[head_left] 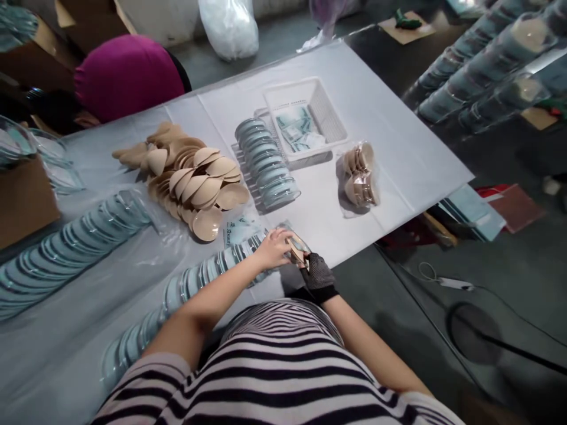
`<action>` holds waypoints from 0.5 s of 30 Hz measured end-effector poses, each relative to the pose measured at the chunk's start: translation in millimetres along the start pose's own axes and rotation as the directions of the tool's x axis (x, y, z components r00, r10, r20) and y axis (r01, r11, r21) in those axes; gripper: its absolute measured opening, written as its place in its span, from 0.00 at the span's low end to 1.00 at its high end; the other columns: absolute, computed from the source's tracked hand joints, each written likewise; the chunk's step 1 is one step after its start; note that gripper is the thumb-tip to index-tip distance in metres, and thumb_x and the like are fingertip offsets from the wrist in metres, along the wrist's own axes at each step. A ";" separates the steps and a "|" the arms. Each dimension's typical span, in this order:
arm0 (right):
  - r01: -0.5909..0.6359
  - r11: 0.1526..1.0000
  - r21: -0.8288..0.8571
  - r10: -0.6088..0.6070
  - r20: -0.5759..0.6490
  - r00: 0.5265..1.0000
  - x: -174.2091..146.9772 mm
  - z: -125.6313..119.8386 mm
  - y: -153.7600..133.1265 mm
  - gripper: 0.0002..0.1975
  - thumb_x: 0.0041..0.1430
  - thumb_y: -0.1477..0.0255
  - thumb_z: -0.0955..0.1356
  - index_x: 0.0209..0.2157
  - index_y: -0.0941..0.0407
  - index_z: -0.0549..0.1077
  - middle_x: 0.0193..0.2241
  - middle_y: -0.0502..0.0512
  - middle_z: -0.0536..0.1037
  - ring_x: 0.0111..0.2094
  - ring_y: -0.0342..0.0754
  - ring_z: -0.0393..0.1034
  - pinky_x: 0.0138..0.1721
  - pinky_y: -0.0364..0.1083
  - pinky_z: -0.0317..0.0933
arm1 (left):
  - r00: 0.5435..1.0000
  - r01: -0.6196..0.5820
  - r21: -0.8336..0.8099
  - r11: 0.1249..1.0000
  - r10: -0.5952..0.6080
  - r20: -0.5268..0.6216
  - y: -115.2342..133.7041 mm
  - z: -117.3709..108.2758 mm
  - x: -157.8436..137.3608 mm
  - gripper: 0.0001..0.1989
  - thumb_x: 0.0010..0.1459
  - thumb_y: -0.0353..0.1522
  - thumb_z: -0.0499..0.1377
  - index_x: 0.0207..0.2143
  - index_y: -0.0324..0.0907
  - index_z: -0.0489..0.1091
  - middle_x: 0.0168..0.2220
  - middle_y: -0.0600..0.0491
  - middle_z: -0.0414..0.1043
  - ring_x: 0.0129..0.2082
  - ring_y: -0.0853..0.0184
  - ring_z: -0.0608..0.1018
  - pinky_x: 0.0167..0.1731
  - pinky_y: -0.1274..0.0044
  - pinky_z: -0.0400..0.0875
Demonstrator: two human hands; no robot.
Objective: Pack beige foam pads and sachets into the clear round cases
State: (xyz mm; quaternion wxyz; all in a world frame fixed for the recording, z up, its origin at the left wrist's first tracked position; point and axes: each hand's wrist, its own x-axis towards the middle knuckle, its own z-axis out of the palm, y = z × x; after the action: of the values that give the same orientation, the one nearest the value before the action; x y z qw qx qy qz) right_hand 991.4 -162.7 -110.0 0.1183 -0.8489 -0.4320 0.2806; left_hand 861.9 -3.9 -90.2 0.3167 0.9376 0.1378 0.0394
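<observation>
Low at the table's near edge, my left hand (272, 249) is bare, and its fingers curl against a beige scoop (297, 249). My right hand (318, 274) wears a dark fingerless mesh glove and grips the same scoop from the right. Something clear shows just beyond my left fingertips, too small to make out. A row of nested clear bowls with teal inserts (190, 289) runs under and beside my left forearm. Beyond my left hand lies a large heap of beige scoops (195, 177). Printed teal-and-white packets (241, 230) lie between that heap and my hand.
Another nested bowl row (268, 162) lies beside a white plastic basket (341, 121) containing packets. Right of it, a small bundle of beige scoops (361, 175) sits in clear wrap. A person in a magenta top (128, 77) is across the table. Long bowl stacks (487, 62) fill the upper right.
</observation>
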 end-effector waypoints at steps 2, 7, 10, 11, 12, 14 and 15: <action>-0.021 0.999 0.024 0.021 0.009 1.000 4.6 1.0 7.7 0.12 0.61 0.70 0.64 0.44 0.58 0.74 0.41 0.62 0.79 0.40 0.52 0.73 0.39 0.45 0.63 | 1.000 0.010 0.034 0.999 -0.010 -0.005 -2.0 0.6 0.2 0.12 0.49 0.37 0.69 0.36 0.44 0.78 0.62 0.44 0.61 0.62 0.48 0.60 0.59 0.57 0.56; -0.100 0.992 0.077 0.094 0.081 0.992 26.9 22.8 5.1 0.11 0.62 0.73 0.62 0.40 0.58 0.76 0.31 0.57 0.81 0.32 0.48 0.74 0.34 0.42 0.62 | 0.999 0.010 0.049 0.999 -0.012 0.040 -6.3 2.8 4.8 0.13 0.49 0.38 0.69 0.38 0.46 0.78 0.63 0.46 0.61 0.62 0.48 0.62 0.58 0.57 0.58; -0.124 0.992 0.022 0.119 0.146 0.982 41.9 26.0 1.6 0.12 0.62 0.71 0.63 0.42 0.57 0.76 0.32 0.58 0.81 0.31 0.48 0.75 0.32 0.43 0.62 | 0.999 0.022 0.048 0.999 -0.024 0.039 -0.1 7.4 8.4 0.15 0.48 0.37 0.70 0.40 0.47 0.77 0.63 0.47 0.61 0.62 0.48 0.62 0.58 0.57 0.58; -0.118 0.993 0.012 0.114 0.186 0.976 46.9 23.1 2.3 0.11 0.61 0.71 0.64 0.42 0.57 0.76 0.33 0.58 0.81 0.30 0.48 0.75 0.32 0.43 0.61 | 0.999 0.040 0.045 0.998 -0.041 0.027 2.8 9.1 10.3 0.17 0.47 0.37 0.71 0.41 0.47 0.77 0.63 0.47 0.62 0.62 0.48 0.62 0.58 0.57 0.58; -0.104 0.995 0.008 0.099 0.234 0.967 51.7 18.6 4.0 0.11 0.60 0.72 0.65 0.41 0.57 0.77 0.32 0.58 0.81 0.29 0.47 0.74 0.31 0.42 0.61 | 0.998 0.064 0.036 0.997 -0.064 0.006 4.9 10.1 12.5 0.19 0.46 0.36 0.71 0.43 0.47 0.76 0.63 0.46 0.61 0.63 0.48 0.61 0.58 0.57 0.57; -0.060 0.998 0.024 0.049 0.333 0.942 60.0 7.0 9.2 0.09 0.58 0.73 0.66 0.37 0.56 0.78 0.29 0.55 0.81 0.25 0.45 0.73 0.29 0.41 0.60 | 0.994 0.099 -0.026 0.995 -0.100 -0.037 2.4 7.6 16.4 0.22 0.45 0.35 0.71 0.44 0.45 0.75 0.62 0.45 0.62 0.62 0.48 0.62 0.58 0.58 0.58; -0.034 0.999 0.034 0.019 0.370 0.929 63.0 1.2 11.9 0.08 0.57 0.74 0.67 0.35 0.55 0.79 0.28 0.54 0.80 0.25 0.45 0.73 0.28 0.41 0.60 | 0.993 0.105 -0.089 0.990 -0.110 -0.048 -4.0 3.1 16.8 0.21 0.47 0.35 0.70 0.45 0.45 0.74 0.61 0.45 0.64 0.61 0.50 0.64 0.58 0.60 0.60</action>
State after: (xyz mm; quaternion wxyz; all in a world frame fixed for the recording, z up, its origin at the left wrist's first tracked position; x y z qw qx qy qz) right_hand 1028.2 -119.5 -139.8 0.0483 -0.7843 -0.4291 0.4454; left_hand 877.6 2.1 -95.3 0.3550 0.9129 0.1945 0.0527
